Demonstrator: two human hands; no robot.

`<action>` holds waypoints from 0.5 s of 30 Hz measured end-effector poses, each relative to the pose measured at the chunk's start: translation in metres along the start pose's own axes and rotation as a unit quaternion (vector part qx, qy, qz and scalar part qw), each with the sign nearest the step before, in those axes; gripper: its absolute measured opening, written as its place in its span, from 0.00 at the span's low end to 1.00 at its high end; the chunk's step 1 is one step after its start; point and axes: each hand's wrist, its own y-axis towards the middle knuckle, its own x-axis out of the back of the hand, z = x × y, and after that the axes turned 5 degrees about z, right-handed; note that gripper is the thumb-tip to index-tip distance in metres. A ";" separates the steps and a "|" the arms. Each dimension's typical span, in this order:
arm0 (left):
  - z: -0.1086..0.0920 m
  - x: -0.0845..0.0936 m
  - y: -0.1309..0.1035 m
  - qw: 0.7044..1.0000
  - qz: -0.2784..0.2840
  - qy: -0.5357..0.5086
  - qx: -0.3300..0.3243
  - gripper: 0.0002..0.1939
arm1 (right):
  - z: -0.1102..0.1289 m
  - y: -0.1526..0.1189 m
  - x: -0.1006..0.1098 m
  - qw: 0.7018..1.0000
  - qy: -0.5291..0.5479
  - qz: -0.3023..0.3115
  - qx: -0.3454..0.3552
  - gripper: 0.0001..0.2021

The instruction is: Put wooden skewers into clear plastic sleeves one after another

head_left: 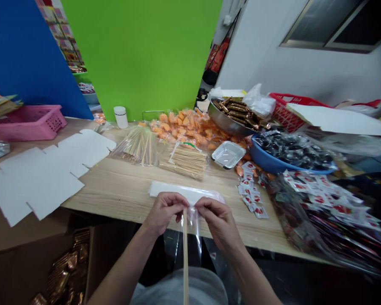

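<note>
Near the table's front edge, my left hand (167, 212) pinches the upper end of a long clear plastic sleeve (195, 237). Thin wooden sticks (186, 254) hang down inside or against that sleeve; which of the two is hard to tell. My right hand (216, 219) pinches the sleeve's other top corner, a short gap from my left. Just behind both hands lies a flat stack of clear and white sleeves (174, 190). Bundles of wooden sticks in plastic (189, 160) and loose sticks on a bag (139, 146) are farther back.
Flattened white cardboard (47, 169) and a pink basket (34, 123) are left. Orange wrapped pieces (184, 125) and a white bottle (121, 117) stand behind. To the right are a foil tray (228, 154), small sachets (249, 190), a metal bowl (216, 115) and a blue basin (263, 156).
</note>
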 end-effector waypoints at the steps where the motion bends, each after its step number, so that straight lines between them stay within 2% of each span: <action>1: -0.001 0.000 -0.001 1.000 0.005 -0.003 0.001 0.02 | 0.000 0.000 0.001 1.000 -0.005 0.006 0.008 0.03; 6: -0.003 0.001 -0.004 1.000 0.004 -0.006 0.003 0.01 | -0.002 -0.002 0.004 0.999 -0.014 0.032 0.018 0.06; 11: -0.001 0.004 -0.006 1.000 -0.002 -0.014 0.017 0.02 | -0.006 -0.003 0.004 0.999 -0.023 0.027 0.012 0.05; 15: -0.001 0.004 -0.007 1.000 0.002 -0.020 0.015 0.07 | -0.007 -0.004 0.000 1.000 -0.008 0.013 -0.010 0.05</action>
